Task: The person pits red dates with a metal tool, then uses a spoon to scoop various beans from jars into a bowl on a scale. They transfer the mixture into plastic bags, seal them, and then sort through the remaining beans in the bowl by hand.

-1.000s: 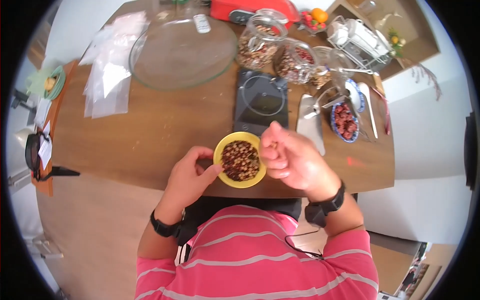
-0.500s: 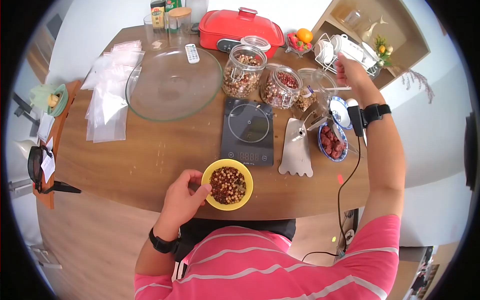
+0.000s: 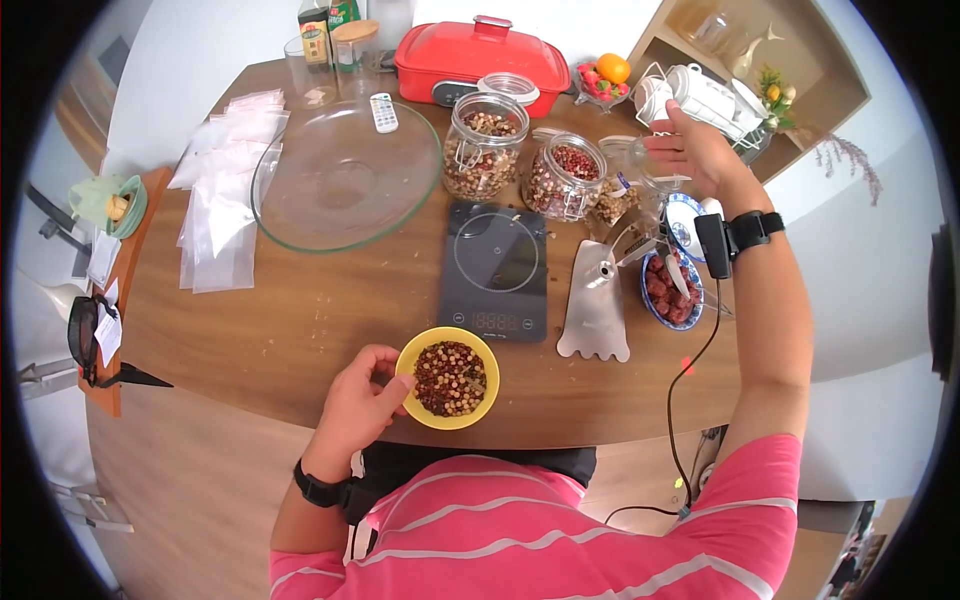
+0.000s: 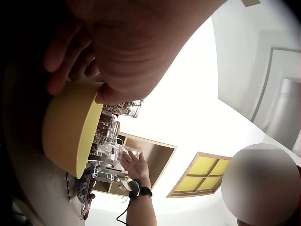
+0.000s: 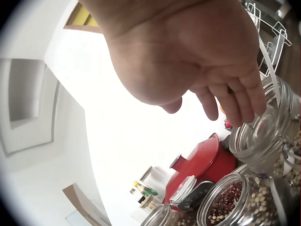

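Observation:
My left hand [image 3: 355, 405] holds a yellow bowl [image 3: 491, 400] near the table's front edge, thumb over its rim and fingers along its outer side. Red-brown bits and pale round beans or seeds [image 3: 448, 378] fill the bottom of the bowl. At the back right, my right hand [image 3: 700, 155] hovers with straightened fingers over an open glass jar [image 5: 256, 141] with beans low inside. A small dark bit [image 5: 230, 89] clings to one finger. Two fuller jars, one of mixed beans [image 3: 482, 170] and one with red ones on top [image 3: 565, 180], stand to its left.
A black kitchen scale [image 3: 494, 265] lies behind the bowl, a metal scraper [image 3: 594, 310] to its right. Red chunks fill a blue-white bowl [image 3: 671, 290]. Farther back are a glass dish [image 3: 345, 220], plastic bags [image 3: 220, 240], a red cooker [image 3: 480, 60] and a cup rack [image 3: 690, 100].
My right hand has gone from beside the yellow bowl, fingers curled, to the jar at the back right, where its fingers have since straightened. My left hand has stayed on the bowl.

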{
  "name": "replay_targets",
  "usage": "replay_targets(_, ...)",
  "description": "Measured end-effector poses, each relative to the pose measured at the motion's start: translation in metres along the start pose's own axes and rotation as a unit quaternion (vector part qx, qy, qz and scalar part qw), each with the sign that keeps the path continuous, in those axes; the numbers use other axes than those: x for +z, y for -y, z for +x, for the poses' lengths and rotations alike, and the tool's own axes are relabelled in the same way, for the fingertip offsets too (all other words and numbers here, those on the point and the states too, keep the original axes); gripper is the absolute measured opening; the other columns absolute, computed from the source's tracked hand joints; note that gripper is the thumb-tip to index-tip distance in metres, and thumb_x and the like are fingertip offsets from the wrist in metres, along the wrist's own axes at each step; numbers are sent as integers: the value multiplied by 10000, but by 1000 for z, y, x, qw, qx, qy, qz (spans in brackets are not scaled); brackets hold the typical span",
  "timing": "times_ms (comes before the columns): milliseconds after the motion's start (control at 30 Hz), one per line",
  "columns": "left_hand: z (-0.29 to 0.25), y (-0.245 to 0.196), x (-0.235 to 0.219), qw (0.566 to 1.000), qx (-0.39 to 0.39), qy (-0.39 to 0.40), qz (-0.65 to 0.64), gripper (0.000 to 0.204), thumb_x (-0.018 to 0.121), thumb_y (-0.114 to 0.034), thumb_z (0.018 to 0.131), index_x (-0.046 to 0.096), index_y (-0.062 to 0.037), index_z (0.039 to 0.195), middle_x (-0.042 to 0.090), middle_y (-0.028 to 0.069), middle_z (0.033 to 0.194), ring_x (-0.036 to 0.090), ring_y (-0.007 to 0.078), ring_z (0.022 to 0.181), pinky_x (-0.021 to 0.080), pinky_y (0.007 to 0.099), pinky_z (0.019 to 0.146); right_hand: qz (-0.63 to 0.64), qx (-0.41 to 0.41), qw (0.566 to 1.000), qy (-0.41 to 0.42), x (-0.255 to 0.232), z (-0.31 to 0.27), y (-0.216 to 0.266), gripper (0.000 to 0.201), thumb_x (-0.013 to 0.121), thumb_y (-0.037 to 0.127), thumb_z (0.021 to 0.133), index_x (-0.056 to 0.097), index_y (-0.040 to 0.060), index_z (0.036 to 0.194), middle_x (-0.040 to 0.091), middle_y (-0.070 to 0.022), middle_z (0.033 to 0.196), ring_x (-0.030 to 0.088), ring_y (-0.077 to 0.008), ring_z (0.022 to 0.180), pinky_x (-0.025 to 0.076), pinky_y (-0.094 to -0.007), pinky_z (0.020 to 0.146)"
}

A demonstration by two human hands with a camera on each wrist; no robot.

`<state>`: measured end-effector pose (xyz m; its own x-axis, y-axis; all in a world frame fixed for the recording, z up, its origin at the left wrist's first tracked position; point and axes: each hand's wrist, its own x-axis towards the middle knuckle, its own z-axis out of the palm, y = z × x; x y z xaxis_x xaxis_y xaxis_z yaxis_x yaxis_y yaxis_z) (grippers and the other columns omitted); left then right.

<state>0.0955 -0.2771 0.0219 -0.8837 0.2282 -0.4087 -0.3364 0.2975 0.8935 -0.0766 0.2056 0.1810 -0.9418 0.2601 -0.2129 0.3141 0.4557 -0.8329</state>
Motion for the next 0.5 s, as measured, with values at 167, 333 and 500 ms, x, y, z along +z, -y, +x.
replay_targets(167, 3, 14, -4, 1000, 22, 4, 3, 302, 681, -117, 941, 623, -4, 1214, 672, 70, 1058, 677, 90, 724, 557, 257, 573, 143, 17, 990, 9, -3, 0, 0, 449, 449, 329, 1107, 543, -29, 1360, 654, -182, 1278, 659, -244, 1115, 549, -371, 971)
replay_targets(333, 1, 14, -11, 998, 26, 46, -20, 309, 634, -75, 945, 619, -1, 1244, 673, 72, 1099, 679, 101, 807, 585, 269, 630, 2, -60, 998, 12, 12, -19, 17, 367, 442, 98, 1025, 534, -18, 1360, 647, -172, 1268, 678, -222, 1072, 575, -326, 912)
replay_targets(500, 5, 26, -15, 993, 43, 69, -84, 321, 588, -11, 939, 585, 5, 1260, 661, 55, 1111, 666, 93, 833, 580, 251, 651, -119, -76, 990, 11, 49, -35, 54, 420, 421, 17, 955, 527, -12, 1361, 643, -171, 1234, 707, -223, 1025, 600, -324, 838)
